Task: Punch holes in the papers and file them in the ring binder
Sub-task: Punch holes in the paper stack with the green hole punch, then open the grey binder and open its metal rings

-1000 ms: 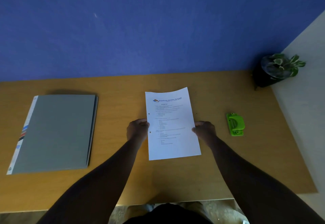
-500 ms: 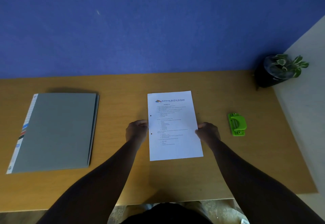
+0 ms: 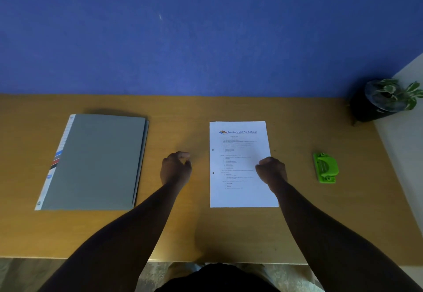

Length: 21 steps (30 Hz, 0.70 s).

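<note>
A closed grey ring binder (image 3: 93, 162) lies flat toward the counter's (image 3: 183, 227) left edge. The left hand (image 3: 175, 168) hovers with its grip loosely curled around nothing, between binder and papers (image 3: 240, 197). The two-holed papers lie flat mid-counter; the right hand (image 3: 272, 169), curled and empty, rests over their right edge. A green hole punch (image 3: 325, 168) sits toward the right edge, a potted plant (image 3: 382, 99) at the far right corner.

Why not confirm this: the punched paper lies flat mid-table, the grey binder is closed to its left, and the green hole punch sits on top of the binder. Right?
Not quite. The head view shows the green hole punch on the bare table, right of the punched paper, not on the grey binder. The paper does lie flat mid-table, and the binder is closed to its left.
</note>
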Tool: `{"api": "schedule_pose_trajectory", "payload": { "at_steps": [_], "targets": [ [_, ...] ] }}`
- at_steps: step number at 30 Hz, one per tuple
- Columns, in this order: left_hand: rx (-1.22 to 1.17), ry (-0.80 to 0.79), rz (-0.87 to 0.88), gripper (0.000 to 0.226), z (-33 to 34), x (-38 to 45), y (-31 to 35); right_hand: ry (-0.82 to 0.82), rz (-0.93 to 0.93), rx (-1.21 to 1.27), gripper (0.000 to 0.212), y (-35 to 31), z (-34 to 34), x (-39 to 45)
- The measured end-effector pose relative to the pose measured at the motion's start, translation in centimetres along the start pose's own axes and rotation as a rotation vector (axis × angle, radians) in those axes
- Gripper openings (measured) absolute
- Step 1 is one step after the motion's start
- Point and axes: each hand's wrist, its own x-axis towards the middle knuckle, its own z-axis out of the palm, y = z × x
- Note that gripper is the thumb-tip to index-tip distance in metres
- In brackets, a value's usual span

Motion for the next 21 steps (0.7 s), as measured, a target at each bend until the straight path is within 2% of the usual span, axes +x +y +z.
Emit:
{"api": "schedule_pose_trajectory", "payload": {
  "at_steps": [3, 8, 13, 16, 21],
  "targets": [
    [0.158, 0.049, 0.088, 0.031, -1.9, 0.0, -1.7, 0.003, -0.055, -0.043, 0.015, -2.1, 1.1, -0.5],
    [0.3, 0.11, 0.151, 0.039, -5.4, 0.0, -5.5, -0.039, -0.118, 0.045, 0.013, -6.1, 3.0, -2.3],
    [0.359, 0.173, 0.126, 0.044, -8.8, -0.6, -8.8, -0.168, -0.168, 0.153, 0.013, -10.4, 5.2, -4.2],
    [0.421, 0.198, 0.094, 0.056, -10.9, -1.1, -11.0, -0.225, -0.213, 0.267, 0.018, -12.5, 6.9, -5.1],
    [0.535, 0.199, 0.062, 0.067, -13.8, -2.1, -14.9, -0.401, -0.181, 0.432, 0.024, -15.5, 9.0, -7.2]
  ]
}}
